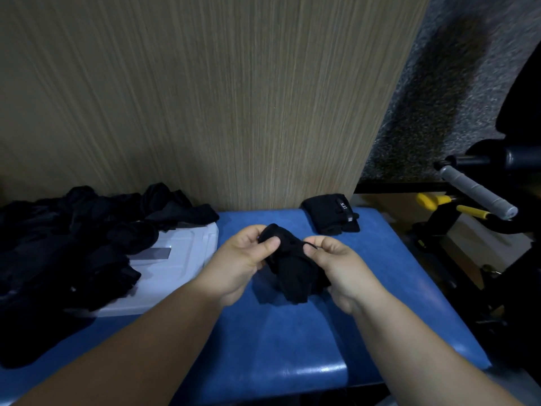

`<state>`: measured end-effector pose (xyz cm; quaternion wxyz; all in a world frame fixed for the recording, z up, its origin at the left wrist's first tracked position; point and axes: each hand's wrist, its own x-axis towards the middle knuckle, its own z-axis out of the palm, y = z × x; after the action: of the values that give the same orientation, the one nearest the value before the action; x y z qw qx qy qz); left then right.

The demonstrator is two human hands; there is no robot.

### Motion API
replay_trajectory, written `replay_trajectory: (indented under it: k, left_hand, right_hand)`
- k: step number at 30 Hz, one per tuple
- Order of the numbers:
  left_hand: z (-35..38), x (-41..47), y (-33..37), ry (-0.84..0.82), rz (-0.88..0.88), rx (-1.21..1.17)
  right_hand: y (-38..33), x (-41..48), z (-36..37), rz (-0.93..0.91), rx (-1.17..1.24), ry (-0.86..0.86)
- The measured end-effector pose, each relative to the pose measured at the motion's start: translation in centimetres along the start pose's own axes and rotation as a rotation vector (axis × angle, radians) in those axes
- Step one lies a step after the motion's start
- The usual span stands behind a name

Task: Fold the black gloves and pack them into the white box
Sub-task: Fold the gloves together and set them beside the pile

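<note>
Holding a black glove (294, 271) with both hands, I have it over the middle of the blue bench (292, 347). My left hand (243, 259) grips the glove's top left part, with my thumb pressed on the front and my fingers curled behind it. My right hand (336, 259) pinches the glove's right side between thumb and finger. The glove sits right between my two hands, and its lower end hangs down toward my wrists. To my left lies the white box (181, 259), near my left hand but not touching it. A big pile of black gloves (73, 244) covers the box's left side and spills onto the bench. One folded glove (330, 213) rests at the far edge of the bench, against the wooden wall (205, 98), a little past my right hand.
</note>
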<state>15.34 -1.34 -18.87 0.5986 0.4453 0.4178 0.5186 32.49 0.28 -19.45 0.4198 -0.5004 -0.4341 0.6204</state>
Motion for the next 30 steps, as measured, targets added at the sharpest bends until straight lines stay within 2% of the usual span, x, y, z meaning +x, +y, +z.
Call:
replay_trajectory:
  k: [4, 6, 11, 16, 19, 23, 30]
  left_hand:
    - [-0.6, 0.0, 0.3, -0.010, -0.029, -0.138]
    - [-0.5, 0.0, 0.2, -0.012, -0.035, -0.099]
    - [0.4, -0.2, -0.1, 0.019, -0.014, 0.086]
    - [0.6, -0.3, -0.4, 0.083, -0.040, 0.206]
    - [0.5, -0.4, -0.8, 0.145, -0.114, 0.276]
    - [0.4, -0.3, -0.9, 0.107, -0.138, 0.161]
    - [-0.2, 0.1, 0.1, 0.042, -0.174, -0.294]
  right_hand:
    - [-0.6, -0.1, -0.3, -0.060, 0.004, -0.057]
    - [-0.7, -0.2, -0.6, -0.065, -0.021, -0.081]
    - [-0.7, -0.8, -0.8, 0.055, -0.164, -0.189]
    - [-0.4, -0.6, -0.5, -0.014, -0.014, -0.019]
    - [-0.7, -0.6, -0.4, -0.051, 0.023, 0.030]
    - [-0.6, -0.8, 0.0, -0.073, -0.017, 0.030]
    - [-0.7, -0.8, -0.4, -0.103, -0.142, -0.026]
